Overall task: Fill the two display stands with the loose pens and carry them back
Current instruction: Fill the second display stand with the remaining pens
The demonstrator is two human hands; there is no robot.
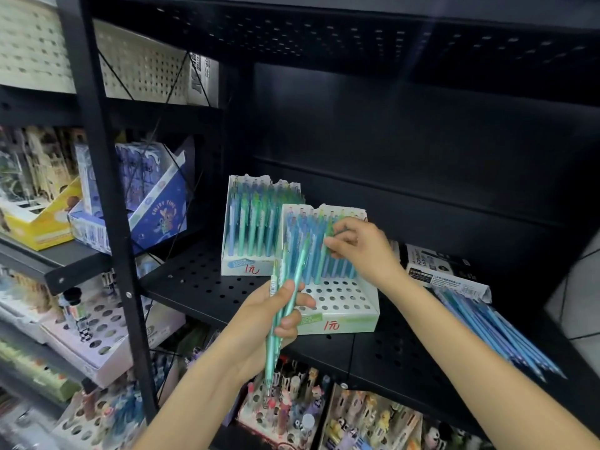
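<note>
Black perforated shelf (207, 287), two pen stands.
Left hand (276, 316) grips green pens (285, 287); right hand (360, 248) pinches one in the near stand (344, 306).

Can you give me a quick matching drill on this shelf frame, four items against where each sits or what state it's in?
Items:
1. Rear stand
2. Front stand
3. Left hand
4. Loose blue pens

States:
A. Lying in a pile at the shelf's right end
B. Front rows of holes empty
C. Looks full, standing behind and to the left
D. Gripping a bunch of green pens

Pairs: 1-C, 2-B, 3-D, 4-A
</note>
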